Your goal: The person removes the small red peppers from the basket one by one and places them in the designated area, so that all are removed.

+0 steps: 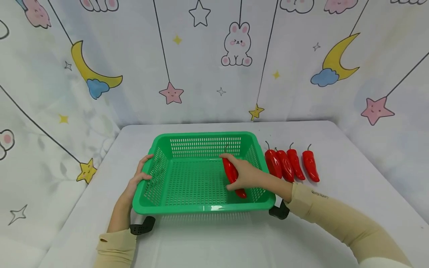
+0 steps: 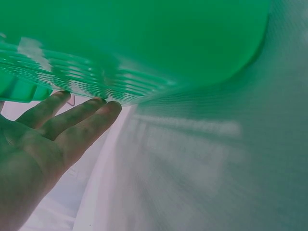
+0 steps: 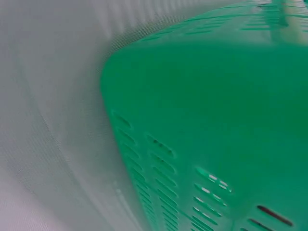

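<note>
A green plastic basket with slotted walls stands on the white table. My left hand holds its left side, with the thumb over the rim. In the left wrist view, three fingers reach along the outside of the slotted wall. Inside the basket, toward its right end, my right hand grips a long red pepper between thumb and fingers. The pepper's stem points to the far wall. Only the basket's outside fills the right wrist view; the right hand is hidden there.
Several more red peppers lie in a row on the table, right of the basket, partly behind the right forearm. A pale curtain printed with stars, moons and rabbits hangs behind and beside the table.
</note>
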Motion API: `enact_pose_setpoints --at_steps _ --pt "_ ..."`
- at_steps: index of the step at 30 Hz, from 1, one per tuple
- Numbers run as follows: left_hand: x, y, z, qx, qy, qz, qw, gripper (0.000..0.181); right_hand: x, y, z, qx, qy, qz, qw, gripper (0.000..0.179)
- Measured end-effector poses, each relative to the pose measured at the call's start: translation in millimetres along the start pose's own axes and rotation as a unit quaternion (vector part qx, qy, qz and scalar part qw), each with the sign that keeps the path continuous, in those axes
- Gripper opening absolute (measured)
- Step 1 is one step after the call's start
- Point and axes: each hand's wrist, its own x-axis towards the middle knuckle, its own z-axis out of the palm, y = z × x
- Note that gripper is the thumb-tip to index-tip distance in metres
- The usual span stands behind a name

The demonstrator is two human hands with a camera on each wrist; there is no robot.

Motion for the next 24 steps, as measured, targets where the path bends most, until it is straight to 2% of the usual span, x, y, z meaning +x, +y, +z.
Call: enact_pose_setpoints --at_steps 7,24 --pt "-0.4 -0.1 0.5 0.008 -0.001 -0.001 1.0 0.067 -7.3 -1.5 -12.9 0.047 0.006 -0.015 0.9988 0.088" --pt "-0.6 0.4 0.4 0.003 -0.002 0.006 1.0 0.067 -24.9 -11.9 -54.4 0.082 0.001 0.004 0.9966 0.092"
